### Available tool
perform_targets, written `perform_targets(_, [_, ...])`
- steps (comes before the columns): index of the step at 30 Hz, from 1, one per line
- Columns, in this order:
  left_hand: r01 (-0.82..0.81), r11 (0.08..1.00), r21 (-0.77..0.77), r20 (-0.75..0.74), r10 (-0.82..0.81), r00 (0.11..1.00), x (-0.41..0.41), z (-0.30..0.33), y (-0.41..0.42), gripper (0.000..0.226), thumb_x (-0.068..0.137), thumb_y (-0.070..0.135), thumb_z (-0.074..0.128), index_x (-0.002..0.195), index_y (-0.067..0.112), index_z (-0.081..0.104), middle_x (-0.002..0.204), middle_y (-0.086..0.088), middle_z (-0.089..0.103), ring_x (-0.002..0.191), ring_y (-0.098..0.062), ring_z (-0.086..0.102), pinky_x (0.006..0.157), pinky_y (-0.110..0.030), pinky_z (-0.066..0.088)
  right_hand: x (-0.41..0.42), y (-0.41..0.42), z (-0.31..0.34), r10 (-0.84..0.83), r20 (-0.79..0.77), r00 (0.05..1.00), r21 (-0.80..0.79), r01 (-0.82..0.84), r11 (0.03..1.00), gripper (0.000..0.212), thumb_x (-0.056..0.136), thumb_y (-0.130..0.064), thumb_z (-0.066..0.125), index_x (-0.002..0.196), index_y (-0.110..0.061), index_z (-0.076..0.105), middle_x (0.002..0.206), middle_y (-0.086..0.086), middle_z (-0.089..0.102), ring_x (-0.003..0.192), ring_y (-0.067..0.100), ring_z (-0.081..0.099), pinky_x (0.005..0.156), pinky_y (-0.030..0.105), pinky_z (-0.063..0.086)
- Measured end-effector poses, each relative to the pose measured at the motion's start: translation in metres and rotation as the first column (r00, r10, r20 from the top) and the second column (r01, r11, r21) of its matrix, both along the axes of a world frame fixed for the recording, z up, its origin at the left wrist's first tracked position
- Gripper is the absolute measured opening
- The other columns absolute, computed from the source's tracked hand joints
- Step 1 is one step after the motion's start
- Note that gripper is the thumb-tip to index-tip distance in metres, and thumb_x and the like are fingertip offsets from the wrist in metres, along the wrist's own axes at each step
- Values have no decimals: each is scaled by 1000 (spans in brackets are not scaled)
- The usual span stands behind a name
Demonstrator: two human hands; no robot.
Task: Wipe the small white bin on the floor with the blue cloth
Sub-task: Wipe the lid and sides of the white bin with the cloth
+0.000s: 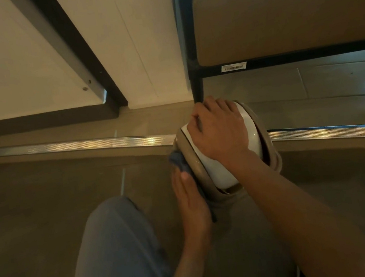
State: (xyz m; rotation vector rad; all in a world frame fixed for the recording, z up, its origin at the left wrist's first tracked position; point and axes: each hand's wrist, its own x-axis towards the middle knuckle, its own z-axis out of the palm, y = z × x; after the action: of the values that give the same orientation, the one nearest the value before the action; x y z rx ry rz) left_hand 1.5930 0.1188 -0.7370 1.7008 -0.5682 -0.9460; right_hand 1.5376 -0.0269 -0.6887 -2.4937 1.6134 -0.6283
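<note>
While right hand (219,131) grips bin (213,171) lid on tiled floor (46,202), flat-fingered left hand (191,201) presses blue cloth (178,159) against side.

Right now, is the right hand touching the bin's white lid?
Touching. The head view shows the right hand lying on the white lid of the bin, fingers curled over its far edge.
</note>
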Motion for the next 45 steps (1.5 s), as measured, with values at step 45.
perform_targets(45, [345, 938, -31, 688, -231, 688, -7, 17, 2, 47, 108, 40, 27, 155, 39, 25, 167, 12, 12, 156, -19, 2, 124, -51, 17, -16, -16, 16, 24, 453, 891, 202, -129, 971, 21, 99, -12, 49, 102, -10, 70, 101, -2, 59, 90, 8, 54, 80, 5, 36])
